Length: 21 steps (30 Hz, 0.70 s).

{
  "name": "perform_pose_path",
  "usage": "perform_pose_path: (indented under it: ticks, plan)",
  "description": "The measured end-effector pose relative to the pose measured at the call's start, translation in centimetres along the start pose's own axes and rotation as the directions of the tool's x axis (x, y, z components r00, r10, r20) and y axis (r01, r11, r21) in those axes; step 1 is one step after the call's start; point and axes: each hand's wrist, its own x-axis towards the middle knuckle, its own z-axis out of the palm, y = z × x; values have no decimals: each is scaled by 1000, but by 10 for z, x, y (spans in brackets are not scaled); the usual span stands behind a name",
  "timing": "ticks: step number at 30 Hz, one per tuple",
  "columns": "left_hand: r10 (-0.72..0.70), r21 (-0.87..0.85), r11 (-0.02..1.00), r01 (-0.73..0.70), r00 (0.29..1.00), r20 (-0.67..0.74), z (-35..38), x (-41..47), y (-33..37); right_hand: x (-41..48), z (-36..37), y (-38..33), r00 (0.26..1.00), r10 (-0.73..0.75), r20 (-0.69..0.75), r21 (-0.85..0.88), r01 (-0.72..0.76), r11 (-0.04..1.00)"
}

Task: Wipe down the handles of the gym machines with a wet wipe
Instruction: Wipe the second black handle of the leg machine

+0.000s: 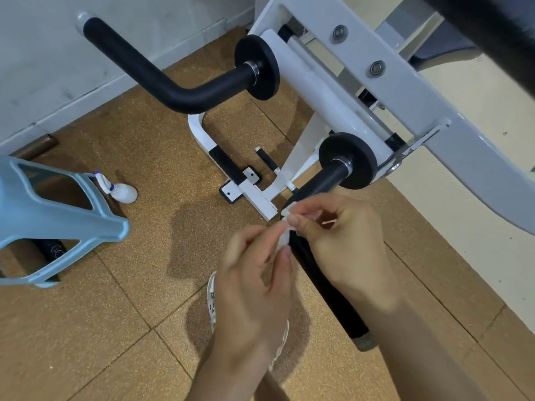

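A small white wet wipe (285, 234) is pinched between the fingertips of my left hand (254, 282) and my right hand (341, 241). Both hands sit just over the near black foam handle (327, 287), which bends down toward me from a black disc (347, 160) on the white machine frame (385, 82). The wipe touches or hovers at the handle's bend; I cannot tell which. A second black foam handle (139, 70) angles off to the upper left, untouched.
A white spray bottle (121, 192) lies on the brown cork-like floor at left, beside a light blue plastic stool (58, 224). The machine's white base bar with black foot grips (231, 169) is ahead. A shoe (212, 302) shows under my left hand.
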Motion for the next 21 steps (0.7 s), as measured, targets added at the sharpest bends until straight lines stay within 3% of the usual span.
perform_pose_path:
  ticks: [4, 9, 12, 21]
  plan:
    - [70, 111, 991, -73, 997, 26, 3, 1, 3, -24, -4, 1, 994, -110, -4, -163, 108, 981]
    - [48, 119, 992, -46, 999, -15, 13, 13, 12, -14, -1, 8, 997, 75, -27, 62, -74, 995]
    - [64, 182, 982, -52, 996, -62, 16, 21, 14, -25, -4, 12, 999, 31, -40, 85, -28, 996]
    - [57, 151, 987, -53, 998, -25, 15, 51, 13, -39, 6, 24, 974, -57, -219, 11, 60, 998]
